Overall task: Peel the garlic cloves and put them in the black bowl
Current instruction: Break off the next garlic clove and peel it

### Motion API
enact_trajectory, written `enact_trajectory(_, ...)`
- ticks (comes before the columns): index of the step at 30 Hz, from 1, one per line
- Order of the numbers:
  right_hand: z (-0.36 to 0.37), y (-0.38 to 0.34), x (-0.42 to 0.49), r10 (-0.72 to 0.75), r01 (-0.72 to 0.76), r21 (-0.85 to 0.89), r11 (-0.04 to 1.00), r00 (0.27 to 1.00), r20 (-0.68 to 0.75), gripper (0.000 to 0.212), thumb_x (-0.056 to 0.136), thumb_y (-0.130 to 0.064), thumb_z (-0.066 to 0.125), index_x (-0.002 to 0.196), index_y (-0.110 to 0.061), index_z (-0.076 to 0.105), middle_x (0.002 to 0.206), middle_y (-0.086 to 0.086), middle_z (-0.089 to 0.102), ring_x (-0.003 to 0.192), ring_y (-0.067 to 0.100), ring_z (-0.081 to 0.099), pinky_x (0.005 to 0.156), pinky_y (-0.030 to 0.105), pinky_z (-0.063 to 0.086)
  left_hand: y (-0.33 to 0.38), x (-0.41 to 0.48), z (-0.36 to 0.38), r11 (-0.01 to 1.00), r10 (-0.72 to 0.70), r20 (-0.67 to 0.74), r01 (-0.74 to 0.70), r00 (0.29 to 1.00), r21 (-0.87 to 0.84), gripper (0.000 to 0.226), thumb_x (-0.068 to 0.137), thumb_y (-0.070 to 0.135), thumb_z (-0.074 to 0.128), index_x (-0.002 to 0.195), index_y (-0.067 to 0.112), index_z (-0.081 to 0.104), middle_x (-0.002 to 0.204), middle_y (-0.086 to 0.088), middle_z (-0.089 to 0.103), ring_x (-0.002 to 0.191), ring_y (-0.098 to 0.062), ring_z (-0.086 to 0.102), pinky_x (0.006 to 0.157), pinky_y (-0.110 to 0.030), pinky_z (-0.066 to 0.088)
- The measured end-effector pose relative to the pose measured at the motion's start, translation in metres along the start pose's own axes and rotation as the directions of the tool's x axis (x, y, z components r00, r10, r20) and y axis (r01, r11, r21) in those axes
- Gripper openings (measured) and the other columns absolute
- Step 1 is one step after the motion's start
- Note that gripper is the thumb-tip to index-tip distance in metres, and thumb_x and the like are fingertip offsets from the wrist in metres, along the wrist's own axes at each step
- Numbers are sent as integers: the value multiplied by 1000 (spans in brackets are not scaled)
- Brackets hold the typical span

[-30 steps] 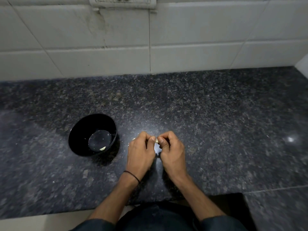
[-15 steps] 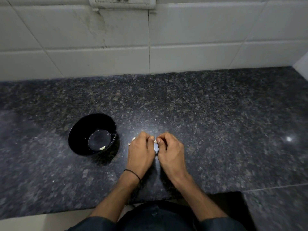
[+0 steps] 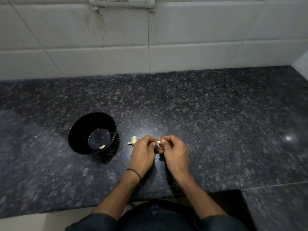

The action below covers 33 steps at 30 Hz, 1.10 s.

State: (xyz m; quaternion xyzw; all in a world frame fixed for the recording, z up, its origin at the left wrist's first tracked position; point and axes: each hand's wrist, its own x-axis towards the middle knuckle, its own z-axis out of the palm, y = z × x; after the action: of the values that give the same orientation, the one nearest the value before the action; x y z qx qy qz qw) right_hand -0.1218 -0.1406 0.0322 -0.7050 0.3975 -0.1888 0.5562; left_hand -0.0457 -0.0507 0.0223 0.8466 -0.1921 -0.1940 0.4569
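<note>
The left hand and right hand together pinch one small pale garlic clove at their fingertips, its long axis roughly 9-to-3. One papery garlic bulb lies on the speckled stone table at their 10 o'clock. At 9 o'clock, one round glossy black bowl holds one curved peeled clove.

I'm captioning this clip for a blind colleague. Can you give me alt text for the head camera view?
The left hand and right hand pinch a small garlic clove between them over a dark granite countertop. To their left stands a black bowl holding one pale peeled clove; a piece of garlic bulb lies by the left hand.
</note>
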Motion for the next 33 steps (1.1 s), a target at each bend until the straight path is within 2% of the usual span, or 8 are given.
enact_trajectory(3,-2,-1,-1,23,-23,39,999,1000,-9,12,98,-13,62,91,-13,72,73,2,73,60,4,68,51,23,55,0,-2,1,999,38,10,-38,999,-1,26,91,-2,56,96,19,69,89,10,73,85,-1,67,81,-23,53)
enact_trajectory(5,-2,0,-1,41,-40,59,997,999,-14,13,98,-12,62,90,-14,71,72,3,73,61,7,69,53,26,57,0,-6,1,998,47,5,-47,999,-30,34,89,-4,52,103,23,68,97,12,73,88,1,67,83,-21,54)
enact_trajectory(7,-2,2,-1,48,-47,74,996,999,-18,13,98,-12,62,89,-14,71,71,3,73,63,9,70,58,29,59,1,-9,1,997,42,-31,-44,999,-61,28,91,7,58,105,29,68,100,13,72,89,2,67,83,-22,53)
enact_trajectory(11,-1,3,1,-29,29,13,999,999,-37,11,97,-16,63,90,-16,72,78,-4,74,69,7,72,63,20,55,2,-9,1,993,87,-94,-93,992,-71,7,92,36,69,92,29,72,89,12,73,81,-4,69,77,-33,56)
enact_trajectory(14,1,0,-1,-12,13,62,998,1000,-15,11,97,-14,64,89,-16,72,76,-1,75,67,10,73,57,20,55,5,-7,-1,993,23,-98,-34,995,-115,10,91,25,71,83,26,75,78,13,74,77,-6,70,76,-40,58)
enact_trajectory(23,0,-9,5,188,-192,146,970,981,40,17,98,-11,61,83,-10,68,67,6,74,62,21,74,56,35,61,8,-7,0,991,-5,-107,-9,994,-131,14,89,11,71,82,21,78,77,16,74,76,-1,69,78,-32,58)
enact_trajectory(29,-3,-8,6,117,-120,78,990,992,39,21,98,-11,60,80,-12,69,57,2,68,49,9,62,47,25,50,12,-5,-2,985,-25,-87,10,996,-170,14,89,13,72,80,21,78,76,13,75,76,-5,71,79,-37,58)
enact_trajectory(33,-7,-7,3,77,-88,130,988,994,83,20,101,-15,57,87,-15,71,69,2,70,57,10,62,51,29,54,11,-4,-5,993,-35,-106,23,994,-118,13,90,19,72,78,24,76,73,15,73,73,-4,69,76,-36,57)
